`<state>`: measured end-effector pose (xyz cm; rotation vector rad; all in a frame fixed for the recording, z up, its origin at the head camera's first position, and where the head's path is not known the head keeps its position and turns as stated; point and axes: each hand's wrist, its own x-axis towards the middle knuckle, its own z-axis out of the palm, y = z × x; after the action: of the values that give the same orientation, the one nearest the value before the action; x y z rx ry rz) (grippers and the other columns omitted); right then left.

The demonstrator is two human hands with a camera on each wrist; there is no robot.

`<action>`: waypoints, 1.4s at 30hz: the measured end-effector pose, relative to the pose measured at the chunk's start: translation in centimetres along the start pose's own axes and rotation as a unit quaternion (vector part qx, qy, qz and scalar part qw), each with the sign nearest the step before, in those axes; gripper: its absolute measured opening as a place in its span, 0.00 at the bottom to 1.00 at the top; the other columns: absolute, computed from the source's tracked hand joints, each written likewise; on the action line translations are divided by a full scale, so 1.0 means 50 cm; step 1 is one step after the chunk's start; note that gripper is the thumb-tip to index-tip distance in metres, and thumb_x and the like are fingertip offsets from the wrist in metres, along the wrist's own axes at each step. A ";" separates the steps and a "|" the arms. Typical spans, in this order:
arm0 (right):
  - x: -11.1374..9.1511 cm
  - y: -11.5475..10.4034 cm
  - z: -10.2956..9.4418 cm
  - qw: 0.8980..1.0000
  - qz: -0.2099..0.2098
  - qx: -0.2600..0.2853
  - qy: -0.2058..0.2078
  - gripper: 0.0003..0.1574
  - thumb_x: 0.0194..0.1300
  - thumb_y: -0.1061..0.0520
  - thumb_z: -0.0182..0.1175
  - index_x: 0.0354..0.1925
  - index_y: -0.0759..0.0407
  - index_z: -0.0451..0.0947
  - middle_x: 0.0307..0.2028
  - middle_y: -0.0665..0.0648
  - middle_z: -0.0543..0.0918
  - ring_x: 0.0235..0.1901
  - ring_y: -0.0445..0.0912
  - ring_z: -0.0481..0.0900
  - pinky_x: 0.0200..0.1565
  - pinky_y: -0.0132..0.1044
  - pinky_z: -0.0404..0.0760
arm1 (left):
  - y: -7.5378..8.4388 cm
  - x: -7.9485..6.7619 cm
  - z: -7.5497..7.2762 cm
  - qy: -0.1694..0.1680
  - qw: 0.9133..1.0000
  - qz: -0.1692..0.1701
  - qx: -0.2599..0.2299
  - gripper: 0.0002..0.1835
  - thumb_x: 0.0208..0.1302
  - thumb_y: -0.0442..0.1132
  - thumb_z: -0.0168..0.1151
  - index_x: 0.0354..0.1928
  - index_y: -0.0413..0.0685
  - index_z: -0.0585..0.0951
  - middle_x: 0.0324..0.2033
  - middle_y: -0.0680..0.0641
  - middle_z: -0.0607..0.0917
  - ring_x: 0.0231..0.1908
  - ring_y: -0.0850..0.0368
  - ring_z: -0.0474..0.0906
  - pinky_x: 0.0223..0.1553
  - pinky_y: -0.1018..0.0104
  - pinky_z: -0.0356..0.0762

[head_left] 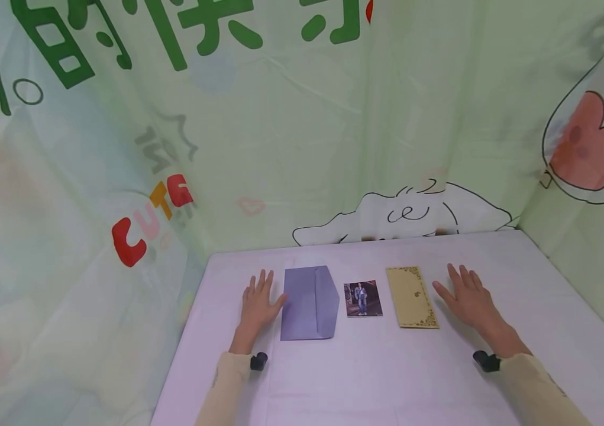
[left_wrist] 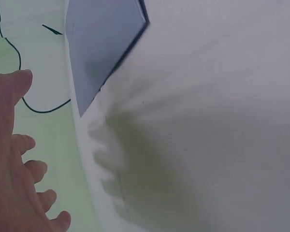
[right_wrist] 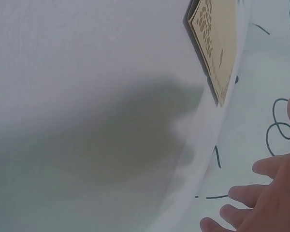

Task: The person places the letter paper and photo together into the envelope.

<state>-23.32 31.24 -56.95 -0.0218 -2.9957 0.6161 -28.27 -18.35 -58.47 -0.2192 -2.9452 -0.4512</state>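
A blue-grey envelope (head_left: 299,305) lies on the table with its pointed flap unfolded to the right. My left hand (head_left: 258,307) is spread over the table at its left side, the thumb overlapping the envelope's edge in the head view. In the middle lies a small photo (head_left: 362,299) of a figure in blue clothing. To its right is a folded tan card (head_left: 412,297) with dark ornamental corners; its layered edge shows in the right wrist view. Just right of the card, my right hand (head_left: 473,302) hovers with fingers extended, holding nothing. Both hands cast shadows on the cloth.
A pale cloth covers the table (head_left: 355,378). Behind and at both sides hang printed curtains (head_left: 280,148) with green characters, cartoon outlines and a red heart. A small dark device (head_left: 259,361) sits at the left wrist, another dark device (head_left: 487,361) at the right.
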 end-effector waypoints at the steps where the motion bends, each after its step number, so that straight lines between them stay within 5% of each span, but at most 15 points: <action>1: 0.000 -0.002 0.001 1.000 0.000 -0.001 -0.001 0.52 0.67 0.30 0.33 0.70 0.68 0.38 0.67 0.78 0.43 0.66 0.72 0.35 0.56 0.72 0.45 | 0.003 0.001 0.000 0.000 1.000 0.002 0.000 0.42 0.60 0.68 0.45 0.71 0.57 0.50 0.71 0.46 0.51 0.70 0.41 0.42 0.65 0.42 0.48; 10: 0.001 -0.018 0.007 1.000 -0.007 0.000 -0.010 0.52 0.67 0.29 0.33 0.70 0.67 0.39 0.67 0.78 0.43 0.66 0.72 0.35 0.57 0.72 0.45 | 0.027 0.000 0.003 0.029 0.999 0.026 -0.016 0.41 0.60 0.64 0.49 0.70 0.54 0.53 0.70 0.42 0.56 0.69 0.37 0.45 0.64 0.39 0.49; 17: 0.009 -0.029 0.019 1.000 -0.013 -0.004 -0.016 0.52 0.67 0.30 0.34 0.70 0.67 0.38 0.67 0.78 0.42 0.66 0.72 0.35 0.57 0.72 0.45 | 0.044 0.004 0.008 -0.002 1.000 0.013 -0.016 0.41 0.61 0.64 0.48 0.71 0.55 0.51 0.71 0.44 0.52 0.70 0.41 0.41 0.66 0.42 0.46; 42: 0.019 -0.094 0.054 0.999 -0.042 0.017 -0.029 0.51 0.67 0.30 0.34 0.70 0.64 0.41 0.68 0.76 0.43 0.65 0.73 0.40 0.56 0.72 0.47 | 0.090 0.008 0.032 -0.004 0.999 0.039 -0.028 0.41 0.60 0.66 0.46 0.70 0.54 0.53 0.71 0.44 0.52 0.70 0.39 0.43 0.65 0.41 0.47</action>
<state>-24.49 25.88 -57.52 0.1248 -3.0235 0.6701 -28.14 -13.56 -58.62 -0.3411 -2.9219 -0.5233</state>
